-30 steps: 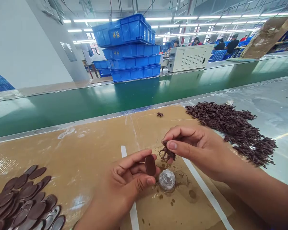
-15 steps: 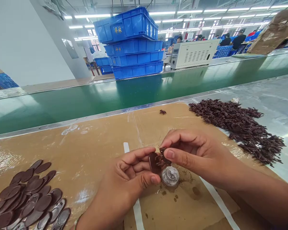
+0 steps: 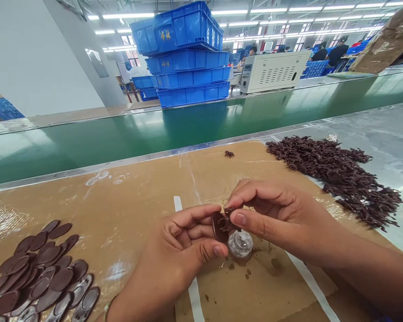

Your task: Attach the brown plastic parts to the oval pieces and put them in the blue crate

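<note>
My left hand [image 3: 184, 248] pinches a dark brown oval disc [image 3: 219, 227] on edge between thumb and fingers. Against the disc's right face, my right hand [image 3: 272, 212] grips a small branched brown piece [image 3: 229, 220] between thumb and forefinger. The two parts meet or nearly meet; fingers partly cover the contact. Just below them stands a small clear round jar [image 3: 240, 244] on the brown board, with dark wet spots around it. At the left lies a pile of similar oval discs [image 3: 47, 268]; at the right, a heap of small branched brown pieces [image 3: 332, 174].
A green conveyor belt [image 3: 127, 134] runs across behind the brown-covered table [image 3: 137, 188]. Beyond it stand stacked blue crates [image 3: 191, 60] and a cream metal box [image 3: 275, 71]. One loose branched piece [image 3: 229, 154] lies near the belt. Several people sit far back.
Both hands stay in nearly the same pose, with the branched piece held at the disc. The whole view has shifted slightly.
</note>
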`<state>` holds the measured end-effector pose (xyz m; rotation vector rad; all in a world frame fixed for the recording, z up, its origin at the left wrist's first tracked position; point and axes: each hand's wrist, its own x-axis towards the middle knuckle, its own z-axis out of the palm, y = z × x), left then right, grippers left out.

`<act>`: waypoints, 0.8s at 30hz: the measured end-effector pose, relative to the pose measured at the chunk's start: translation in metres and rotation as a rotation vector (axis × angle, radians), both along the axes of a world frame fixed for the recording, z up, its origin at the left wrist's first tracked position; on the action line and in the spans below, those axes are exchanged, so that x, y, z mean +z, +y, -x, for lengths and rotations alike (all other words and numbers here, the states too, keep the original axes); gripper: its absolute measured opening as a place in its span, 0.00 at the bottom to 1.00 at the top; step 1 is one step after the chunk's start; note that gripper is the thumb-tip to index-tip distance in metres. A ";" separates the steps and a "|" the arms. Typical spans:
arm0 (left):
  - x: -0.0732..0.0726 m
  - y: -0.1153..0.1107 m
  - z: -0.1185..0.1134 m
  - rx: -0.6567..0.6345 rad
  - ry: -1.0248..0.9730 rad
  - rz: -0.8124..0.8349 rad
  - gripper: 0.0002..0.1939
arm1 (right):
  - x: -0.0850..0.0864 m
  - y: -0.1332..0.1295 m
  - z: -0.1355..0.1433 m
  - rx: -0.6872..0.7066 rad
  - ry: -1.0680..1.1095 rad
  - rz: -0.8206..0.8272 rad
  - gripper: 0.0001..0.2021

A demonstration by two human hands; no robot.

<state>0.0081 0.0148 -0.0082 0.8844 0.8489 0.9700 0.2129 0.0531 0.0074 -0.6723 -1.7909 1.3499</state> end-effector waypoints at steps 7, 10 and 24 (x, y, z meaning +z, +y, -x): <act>0.001 0.000 -0.001 -0.002 -0.001 0.010 0.20 | -0.001 -0.002 -0.002 -0.010 -0.021 -0.045 0.06; 0.000 -0.001 0.000 -0.001 0.001 0.012 0.20 | 0.000 -0.001 0.000 -0.027 -0.037 -0.075 0.06; -0.001 0.001 0.000 0.026 0.009 -0.028 0.18 | 0.000 -0.001 0.002 -0.046 -0.061 -0.135 0.03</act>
